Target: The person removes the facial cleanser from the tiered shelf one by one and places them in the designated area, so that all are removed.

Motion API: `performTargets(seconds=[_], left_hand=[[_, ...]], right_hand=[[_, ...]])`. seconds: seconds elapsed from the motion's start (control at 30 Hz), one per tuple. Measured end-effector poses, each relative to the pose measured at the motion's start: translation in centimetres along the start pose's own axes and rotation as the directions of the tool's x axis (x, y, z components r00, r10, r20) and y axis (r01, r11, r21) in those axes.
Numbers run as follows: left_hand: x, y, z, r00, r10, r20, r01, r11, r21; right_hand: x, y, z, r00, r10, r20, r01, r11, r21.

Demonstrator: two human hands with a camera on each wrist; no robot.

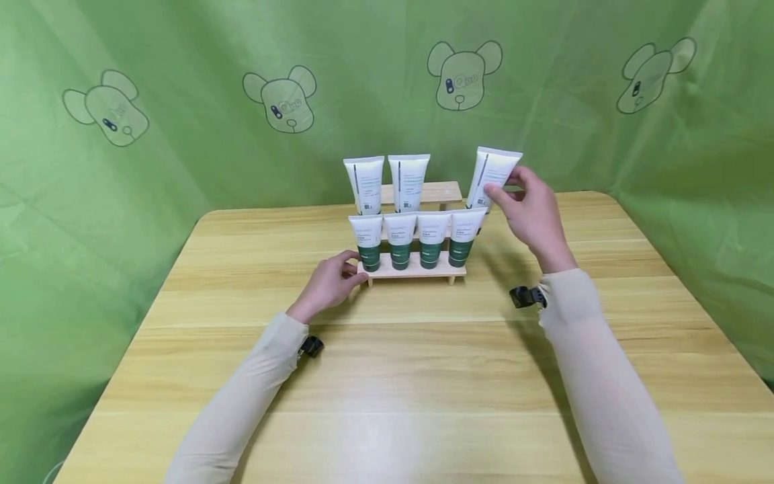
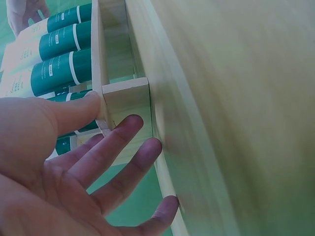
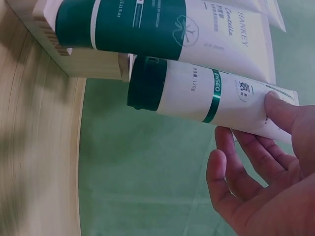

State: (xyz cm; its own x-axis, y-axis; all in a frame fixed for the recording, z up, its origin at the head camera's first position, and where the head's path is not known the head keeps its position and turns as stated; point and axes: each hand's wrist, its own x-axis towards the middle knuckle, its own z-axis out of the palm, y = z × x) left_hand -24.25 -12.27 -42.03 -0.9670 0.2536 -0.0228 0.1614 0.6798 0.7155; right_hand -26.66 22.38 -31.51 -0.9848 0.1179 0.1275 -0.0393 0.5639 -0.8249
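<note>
A tiered wooden rack [image 1: 417,272] bears several white-and-green tubes [image 1: 400,235] on its front tier, caps down. Behind them, two taller white tubes [image 1: 409,181] stand to the left. My right hand [image 1: 535,212] pinches another tall white tube [image 1: 492,171] at the rack's right end; it leans, and its dark green cap [image 3: 146,83] points toward the rack in the right wrist view. My left hand [image 1: 329,282] holds the front tier's left end, the thumb on its edge and the other fingers spread by the rack leg [image 2: 127,98].
The rack stands near the back of a wooden table [image 1: 387,376]. A green curtain [image 1: 375,40] printed with bear heads hangs behind and at both sides. The rack's top tier [image 1: 438,191] shows behind the tubes.
</note>
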Motion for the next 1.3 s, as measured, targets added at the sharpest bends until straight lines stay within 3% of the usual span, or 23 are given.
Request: performTargets(seconds=[0.8,1.3], left_hand=[[0.1,0.0,-0.1,1.0,-0.009,-0.006,0.009,1.0,-0.009],[0.0,0.0,0.0,1.0,-0.02,0.003,0.02,1.0,-0.019]], right_hand=[[-0.5,2.2,-0.4,0.999,0.026,-0.024,-0.028,0.999,-0.045],[-0.1,4.4,0.7,0.996,0.076,0.044,-0.074,0.996,-0.045]])
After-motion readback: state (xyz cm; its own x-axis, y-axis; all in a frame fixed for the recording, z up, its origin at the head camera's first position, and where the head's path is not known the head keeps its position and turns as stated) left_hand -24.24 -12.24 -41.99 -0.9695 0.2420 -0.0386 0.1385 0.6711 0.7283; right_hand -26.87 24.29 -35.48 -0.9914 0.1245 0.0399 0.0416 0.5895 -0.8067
